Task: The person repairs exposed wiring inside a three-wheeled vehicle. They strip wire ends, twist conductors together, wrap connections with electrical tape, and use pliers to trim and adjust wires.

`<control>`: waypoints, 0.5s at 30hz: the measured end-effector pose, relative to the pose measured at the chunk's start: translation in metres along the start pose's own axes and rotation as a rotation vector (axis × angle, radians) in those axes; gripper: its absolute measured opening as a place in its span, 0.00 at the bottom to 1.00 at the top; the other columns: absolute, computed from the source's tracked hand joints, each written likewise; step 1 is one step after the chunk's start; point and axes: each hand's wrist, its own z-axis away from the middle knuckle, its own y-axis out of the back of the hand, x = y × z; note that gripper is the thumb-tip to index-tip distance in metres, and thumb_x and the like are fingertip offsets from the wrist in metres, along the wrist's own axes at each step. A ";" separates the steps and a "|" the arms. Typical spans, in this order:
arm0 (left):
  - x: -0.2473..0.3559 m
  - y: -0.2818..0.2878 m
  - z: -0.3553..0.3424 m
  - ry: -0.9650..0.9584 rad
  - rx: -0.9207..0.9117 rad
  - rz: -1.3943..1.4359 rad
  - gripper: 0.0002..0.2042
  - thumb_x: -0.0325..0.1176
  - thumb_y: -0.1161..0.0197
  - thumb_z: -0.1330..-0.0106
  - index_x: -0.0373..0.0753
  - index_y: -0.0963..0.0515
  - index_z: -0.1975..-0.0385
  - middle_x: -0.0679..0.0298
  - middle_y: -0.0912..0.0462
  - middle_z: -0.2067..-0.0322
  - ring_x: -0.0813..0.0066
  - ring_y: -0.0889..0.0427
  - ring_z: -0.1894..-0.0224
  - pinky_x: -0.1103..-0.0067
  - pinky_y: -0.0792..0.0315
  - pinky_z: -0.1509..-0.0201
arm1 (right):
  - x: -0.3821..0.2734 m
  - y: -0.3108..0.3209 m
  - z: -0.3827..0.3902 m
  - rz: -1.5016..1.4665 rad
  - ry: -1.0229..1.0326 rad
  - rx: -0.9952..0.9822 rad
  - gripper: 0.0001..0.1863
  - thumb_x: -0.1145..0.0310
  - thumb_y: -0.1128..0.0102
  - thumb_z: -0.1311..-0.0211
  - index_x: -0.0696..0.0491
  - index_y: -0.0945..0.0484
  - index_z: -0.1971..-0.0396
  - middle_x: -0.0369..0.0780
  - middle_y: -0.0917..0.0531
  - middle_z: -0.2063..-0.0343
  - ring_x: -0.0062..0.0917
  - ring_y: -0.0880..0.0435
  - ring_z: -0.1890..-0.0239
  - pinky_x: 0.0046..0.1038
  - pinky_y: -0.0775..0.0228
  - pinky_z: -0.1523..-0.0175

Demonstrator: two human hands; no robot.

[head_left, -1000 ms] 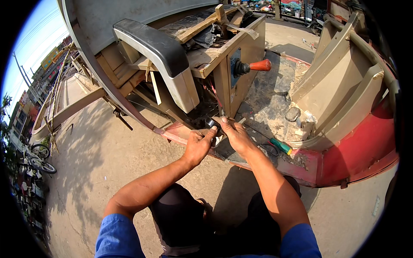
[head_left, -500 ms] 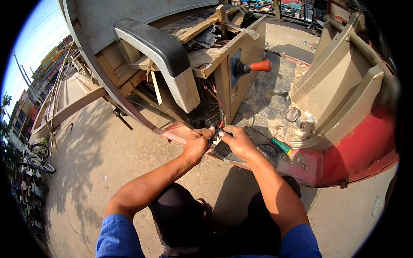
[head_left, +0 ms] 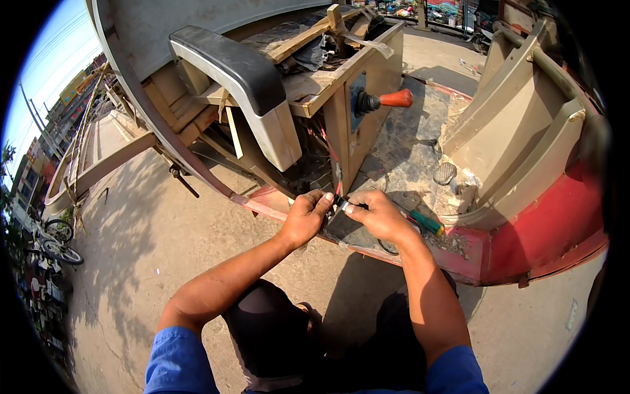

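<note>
My left hand (head_left: 305,218) is closed on a small black item (head_left: 338,200), perhaps tape, at the lower end of a red wire (head_left: 338,177). My right hand (head_left: 378,218) pinches the same item from the right, thumb on a pale, shiny part of it. The wire hangs out beside the beige metal box (head_left: 361,151) with an orange-knobbed lever (head_left: 394,98). Just right of my right hand, a green-handled screwdriver (head_left: 428,222) lies on the dirty metal floor plate (head_left: 410,157), with a dark cable partly hidden under that hand.
A black-and-grey armrest (head_left: 266,105) overhangs at upper left, beside wooden strips (head_left: 302,43). Beige panels (head_left: 512,131) and a red body edge (head_left: 538,223) curve round the right. Concrete ground (head_left: 144,276) lies below; bicycles (head_left: 59,243) stand at far left.
My right hand has shifted slightly right and its thumb down. The black roll, ring-like a second ago, is now mostly hidden between my fingers, and more red wire shows above it.
</note>
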 end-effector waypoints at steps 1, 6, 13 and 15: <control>0.006 -0.001 -0.001 -0.007 -0.028 -0.004 0.18 0.40 0.46 0.24 0.32 0.23 0.71 0.70 0.27 0.80 0.84 0.32 0.78 0.81 0.35 0.74 | -0.001 0.000 0.000 0.007 0.028 0.009 0.11 0.69 0.37 0.36 0.64 0.20 0.68 0.36 0.19 0.73 0.19 0.25 0.68 0.29 0.32 0.59; 0.006 0.006 -0.014 -0.036 -0.112 -0.125 0.15 0.36 0.43 0.25 0.28 0.21 0.67 0.66 0.24 0.77 0.81 0.31 0.72 0.77 0.32 0.68 | -0.002 0.000 0.000 -0.009 0.079 0.017 0.15 0.64 0.37 0.37 0.64 0.20 0.70 0.39 0.22 0.78 0.21 0.27 0.72 0.31 0.34 0.65; 0.016 -0.004 -0.016 -0.009 -0.051 -0.159 0.15 0.35 0.41 0.27 0.30 0.22 0.72 0.69 0.28 0.84 0.82 0.33 0.80 0.77 0.36 0.77 | 0.005 -0.002 -0.005 0.016 0.118 0.083 0.17 0.62 0.37 0.38 0.63 0.21 0.76 0.38 0.28 0.85 0.19 0.32 0.77 0.31 0.38 0.71; 0.016 -0.006 -0.017 -0.025 -0.034 -0.186 0.15 0.36 0.42 0.27 0.30 0.22 0.73 0.69 0.28 0.84 0.83 0.33 0.80 0.77 0.36 0.78 | 0.008 0.001 -0.006 -0.015 0.096 0.072 0.16 0.63 0.37 0.40 0.64 0.22 0.77 0.37 0.29 0.86 0.19 0.34 0.78 0.31 0.40 0.72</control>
